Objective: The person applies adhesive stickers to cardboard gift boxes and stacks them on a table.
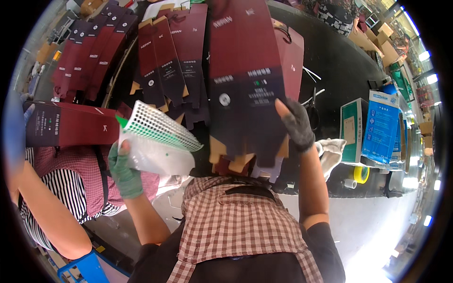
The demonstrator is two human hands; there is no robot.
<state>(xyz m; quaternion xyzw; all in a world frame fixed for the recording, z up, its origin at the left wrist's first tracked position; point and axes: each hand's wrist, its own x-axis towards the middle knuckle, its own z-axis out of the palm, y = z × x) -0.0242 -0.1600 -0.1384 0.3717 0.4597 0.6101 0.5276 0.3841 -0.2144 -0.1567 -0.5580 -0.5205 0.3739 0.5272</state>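
Note:
My left hand (126, 170), in a green fingerless glove, grips a white perforated sheet (155, 129) with a green edge; it curves up, and a smooth whitish part hangs below the holes. My right hand (297, 125), in a dark grey fingerless glove, holds the right edge of a long maroon and dark flat carton (245, 89). This carton stands tall before me, its notched bottom flaps showing tan board. Behind its right side leans another maroon carton (291, 61) with a dark cord loop.
More maroon cartons (160, 66) lie to the left, with a row (94, 52) beyond. Scissors (313, 111), a blue box (381, 127), yellow tape (362, 174) and a white cloth (331, 153) are on the black table (330, 56). A co-worker's arm (52, 212) and carton (71, 123) are close on my left.

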